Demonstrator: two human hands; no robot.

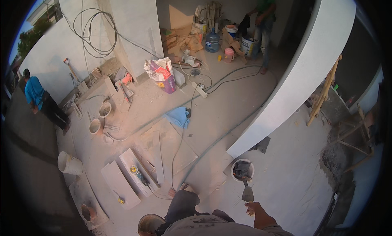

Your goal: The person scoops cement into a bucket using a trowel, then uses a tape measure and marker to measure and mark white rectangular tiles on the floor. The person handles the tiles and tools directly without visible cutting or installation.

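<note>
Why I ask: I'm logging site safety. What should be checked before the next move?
1. Trowel gripped: ok; the right hand is closed around its handle.
2. Bucket by the trowel upright: ok; it stands on the floor, its mouth facing up.
3. Mix inside that bucket: cannot tell; something dark covers much of the opening.
4. Floor free of trip lines: not ok; a long dark cable runs across it towards the wearer.
5. Power tool switched off: cannot tell; it lies on a board, its switch unreadable.
6. Person in blue well apart: ok; far left.
</note>
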